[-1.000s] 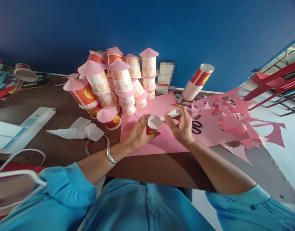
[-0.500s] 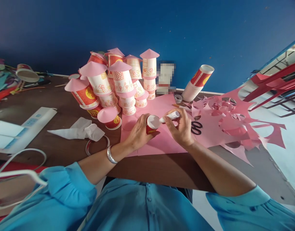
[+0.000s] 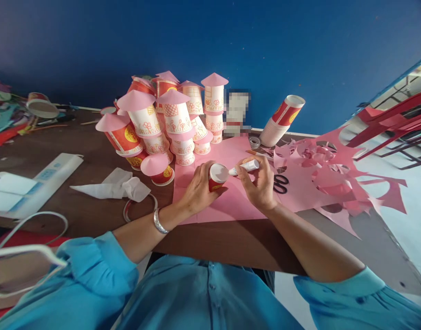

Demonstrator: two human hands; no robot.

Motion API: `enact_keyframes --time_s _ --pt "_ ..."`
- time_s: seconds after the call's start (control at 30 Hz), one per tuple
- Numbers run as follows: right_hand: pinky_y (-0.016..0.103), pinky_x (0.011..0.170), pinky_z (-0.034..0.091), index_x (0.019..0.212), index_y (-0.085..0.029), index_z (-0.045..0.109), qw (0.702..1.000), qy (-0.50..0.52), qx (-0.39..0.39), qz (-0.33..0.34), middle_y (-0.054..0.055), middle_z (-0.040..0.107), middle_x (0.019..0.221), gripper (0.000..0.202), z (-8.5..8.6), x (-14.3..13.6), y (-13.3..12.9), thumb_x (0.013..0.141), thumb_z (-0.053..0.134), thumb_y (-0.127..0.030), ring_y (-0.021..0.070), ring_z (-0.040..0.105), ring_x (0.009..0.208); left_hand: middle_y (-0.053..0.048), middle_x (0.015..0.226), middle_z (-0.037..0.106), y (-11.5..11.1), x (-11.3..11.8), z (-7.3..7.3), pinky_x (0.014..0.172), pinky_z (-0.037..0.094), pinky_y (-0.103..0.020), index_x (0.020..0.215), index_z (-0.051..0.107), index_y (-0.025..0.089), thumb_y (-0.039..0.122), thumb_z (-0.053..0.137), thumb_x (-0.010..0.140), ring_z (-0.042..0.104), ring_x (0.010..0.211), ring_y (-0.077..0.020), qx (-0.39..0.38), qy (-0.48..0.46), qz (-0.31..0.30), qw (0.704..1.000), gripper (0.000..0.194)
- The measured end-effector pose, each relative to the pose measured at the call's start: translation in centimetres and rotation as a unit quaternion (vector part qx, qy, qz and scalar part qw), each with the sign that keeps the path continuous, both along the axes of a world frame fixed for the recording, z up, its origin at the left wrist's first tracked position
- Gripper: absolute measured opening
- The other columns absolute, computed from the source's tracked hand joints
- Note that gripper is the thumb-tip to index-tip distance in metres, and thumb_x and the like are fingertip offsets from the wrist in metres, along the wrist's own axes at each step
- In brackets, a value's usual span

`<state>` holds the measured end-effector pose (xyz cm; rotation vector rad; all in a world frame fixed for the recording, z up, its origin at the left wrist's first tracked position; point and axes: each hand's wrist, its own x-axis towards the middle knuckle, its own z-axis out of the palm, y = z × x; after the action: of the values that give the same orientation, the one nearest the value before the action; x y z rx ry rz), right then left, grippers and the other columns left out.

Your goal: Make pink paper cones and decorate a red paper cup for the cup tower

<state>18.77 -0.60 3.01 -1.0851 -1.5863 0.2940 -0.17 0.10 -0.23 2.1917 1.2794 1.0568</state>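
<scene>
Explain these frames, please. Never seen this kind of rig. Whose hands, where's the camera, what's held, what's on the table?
There is no machine here: one person works with two bare hands. Every picture comes from a single camera worn on that person's head, looking forward and down, so the blue sleeves below are the wearer's own.

The left hand holds a small red paper cup, its pale round end facing the camera. The right hand grips a white pen-shaped tube, its narrow end pointing at the cup.

On the brown table lie a pink sheet under the hands, cut pink paper and black-handled scissors to the right. Behind stand a leaning cup stack and many paper-cup towers with pink cone tops.
</scene>
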Motion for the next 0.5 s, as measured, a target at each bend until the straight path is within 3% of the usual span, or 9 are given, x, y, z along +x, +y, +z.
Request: enact_keyframes --time_s 0.23,0.5 --pt "0.029 0.057 0.059 0.098 -0.024 0.056 1.000 -0.016 -0.011 0.002 0.001 0.072 0.085 0.017 -0.1 0.2 0.2 0.094 0.066 -0.037 0.0179 0.073 0.069 -0.016 0.130 0.055 0.0 -0.3 0.0 0.106 0.050 -0.054 0.140 0.035 0.018 0.013 0.067 0.081 0.055 0.119 -0.0320 0.071 0.014 -0.042 0.996 0.068" --pt "0.030 0.060 0.060 0.098 -0.025 0.054 1.000 0.018 -0.005 -0.006 0.001 0.072 0.083 0.018 -0.7 0.3 0.9 0.093 0.067 -0.035 0.0178 0.071 0.069 -0.018 0.131 0.054 0.0 -0.3 -0.1 0.107 0.050 -0.054 0.140 0.034 0.016 0.013 0.065 0.080 0.055 0.122 -0.0328 0.062 0.018 -0.042 0.997 0.068"
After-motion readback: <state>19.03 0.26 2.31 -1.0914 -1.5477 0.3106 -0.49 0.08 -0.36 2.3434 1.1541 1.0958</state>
